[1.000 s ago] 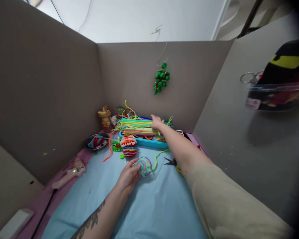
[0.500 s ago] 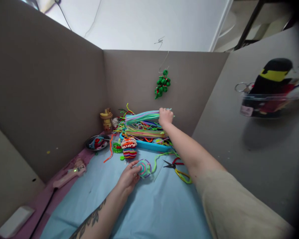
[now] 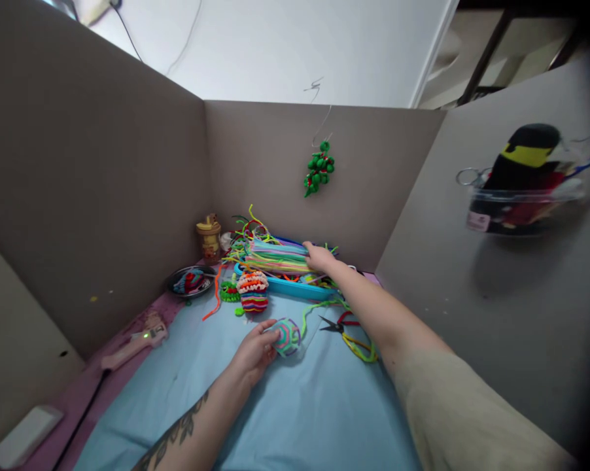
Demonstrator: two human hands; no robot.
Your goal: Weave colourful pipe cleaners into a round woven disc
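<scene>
My left hand (image 3: 256, 347) pinches the edge of a small round piece (image 3: 288, 337), coiled from fuzzy pipe cleaners in turquoise, pink and purple. At the back, my right hand (image 3: 320, 257) is closed at the right end of a bundle of pastel pipe cleaners (image 3: 275, 255); its fingertips are partly hidden. The bundle lies across a blue tray (image 3: 299, 289) heaped with loose pipe cleaners. Between the tray and my left hand stands a striped pipe-cleaner piece (image 3: 253, 292) with an orange and cream ruffled top, beside a green coiled piece (image 3: 230, 292).
Scissors (image 3: 347, 330) with red and yellow handles lie open at right. A pink glue gun (image 3: 138, 343), a metal bowl (image 3: 191, 281) and a brown-yellow jar (image 3: 209, 239) are at left. Grey panels enclose the table; a green ornament (image 3: 319, 170) and a clear bin (image 3: 515, 209) hang on them.
My right hand has come down and slightly left, lowering the raised pastel bundle onto the heap in the tray. My left hand keeps the round piece in nearly the same place.
</scene>
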